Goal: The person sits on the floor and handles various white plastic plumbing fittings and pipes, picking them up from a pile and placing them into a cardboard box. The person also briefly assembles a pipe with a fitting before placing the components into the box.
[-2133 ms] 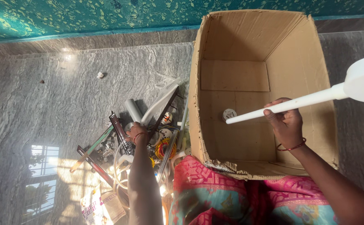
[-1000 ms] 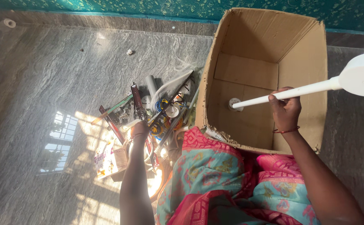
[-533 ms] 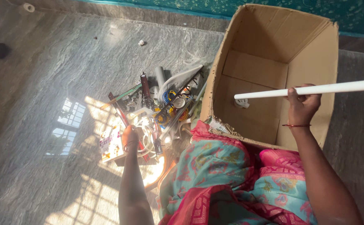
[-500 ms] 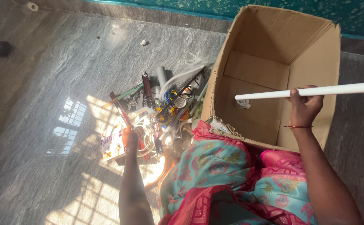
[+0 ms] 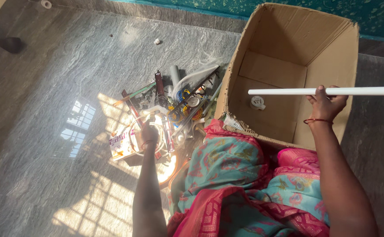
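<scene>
My right hand (image 5: pixel 326 105) grips a long white plastic rod (image 5: pixel 288 91) that lies level across the open cardboard box (image 5: pixel 345 52); its far end runs off the right edge. A small white round fitting (image 5: pixel 257 102) lies on the box floor. My left hand (image 5: pixel 149 133) reaches down into a pile of odds and ends (image 5: pixel 174 105) on the floor, resting on a coil of clear tubing (image 5: pixel 135 139). Whether its fingers hold anything is hidden by the glare.
The pile holds white pipes, dark metal strips, coloured wire coils and a printed packet (image 5: pixel 119 145). A grey stone floor (image 5: pixel 47 87) spreads to the left with a sunlit window patch. A green patterned wall (image 5: pixel 376 15) runs behind the box. My pink and teal garment (image 5: pixel 240 184) fills the foreground.
The rod has swung from tilted to level and its wide white head has left the view. My left hand drew back along the pile onto the tubing. The camera shifted right.
</scene>
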